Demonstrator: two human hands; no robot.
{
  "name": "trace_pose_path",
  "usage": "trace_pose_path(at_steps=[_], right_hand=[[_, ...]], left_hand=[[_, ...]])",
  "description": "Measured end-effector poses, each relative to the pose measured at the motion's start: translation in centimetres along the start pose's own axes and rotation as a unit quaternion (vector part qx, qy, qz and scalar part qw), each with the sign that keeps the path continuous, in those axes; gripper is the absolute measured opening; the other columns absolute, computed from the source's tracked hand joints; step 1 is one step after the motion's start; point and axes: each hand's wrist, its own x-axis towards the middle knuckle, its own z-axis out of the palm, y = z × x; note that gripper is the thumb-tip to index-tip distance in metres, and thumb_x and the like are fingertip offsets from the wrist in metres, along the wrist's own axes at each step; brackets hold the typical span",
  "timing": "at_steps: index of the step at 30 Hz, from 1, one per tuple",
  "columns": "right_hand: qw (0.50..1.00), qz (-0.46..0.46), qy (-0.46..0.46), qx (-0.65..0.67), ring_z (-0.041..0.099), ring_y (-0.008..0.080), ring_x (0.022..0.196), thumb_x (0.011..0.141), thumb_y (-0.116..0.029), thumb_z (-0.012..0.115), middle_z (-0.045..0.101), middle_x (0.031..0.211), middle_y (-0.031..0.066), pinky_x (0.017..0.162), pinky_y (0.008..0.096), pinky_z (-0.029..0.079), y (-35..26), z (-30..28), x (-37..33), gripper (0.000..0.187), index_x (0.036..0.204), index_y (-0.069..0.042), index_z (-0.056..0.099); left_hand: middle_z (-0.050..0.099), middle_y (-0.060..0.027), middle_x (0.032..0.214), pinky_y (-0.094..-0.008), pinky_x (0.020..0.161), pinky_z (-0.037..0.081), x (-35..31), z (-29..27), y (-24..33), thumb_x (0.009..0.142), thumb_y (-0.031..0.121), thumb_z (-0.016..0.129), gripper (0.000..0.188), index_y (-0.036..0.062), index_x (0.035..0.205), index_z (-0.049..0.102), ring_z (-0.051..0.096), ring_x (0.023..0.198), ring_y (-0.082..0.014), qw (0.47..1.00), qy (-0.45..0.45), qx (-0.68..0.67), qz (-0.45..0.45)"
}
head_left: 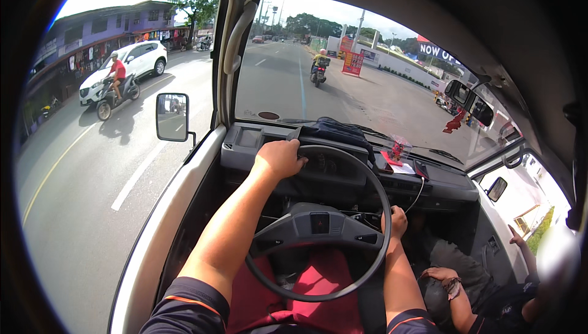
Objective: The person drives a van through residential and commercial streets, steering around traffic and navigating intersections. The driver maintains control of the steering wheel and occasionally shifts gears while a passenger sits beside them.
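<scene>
Dark sleeves [190, 306] flank the steering wheel [318, 225] above your lap [327, 276], your left hand [280, 158] curled over its upper-left rim, your right hand [395, 222] wrapped at its right, the hoop probably stiff, slightly slick, best held on opposite sides

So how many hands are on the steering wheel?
2: the left hand grips the steering wheel at its upper left, and the right hand grips it on its right side.

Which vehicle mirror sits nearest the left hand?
The left side mirror, outside to the left of the left hand; the interior mirrors and right side mirror lie farther right, past the right hand.
</scene>
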Motion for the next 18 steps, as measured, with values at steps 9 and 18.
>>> trace_pose_path(at_steps=[9, 18], right_hand=[[0.997, -0.043, 0.013, 0.060, 0.065, 0.0383, 0.088, 0.079, -0.007, 0.072, 0.065, 0.089, 0.0154, 0.080, 0.0455, 0.052, 0.5, -0.5, -1.3, 0.010, 0.085, -0.003, 0.066], [0.995, -0.045, 0.040, 0.080, 0.063, 0.0374, 0.093, 0.077, -0.004, 0.072, 0.063, 0.095, 0.0152, 0.084, 0.0435, 0.052, 0.5, -0.2, -2.0, 0.013, 0.088, -0.002, 0.065]], left_hand=[[0.075, -0.0163, 0.099, -0.0462, 0.085, 0.058, -0.7, -0.1, -0.4, 0.093, 0.047, 0.069, 0.046, 0.0037, 0.108, 0.066, 0.073, 0.099, -0.0348, 1.000, -0.011, -0.003, -0.019], [0.074, -0.0164, 0.106, -0.0477, 0.092, 0.055, -1.1, -0.6, -0.3, 0.090, 0.050, 0.071, 0.051, 0.0056, 0.113, 0.065, 0.070, 0.106, -0.0361, 0.999, -0.028, -0.008, -0.030]])
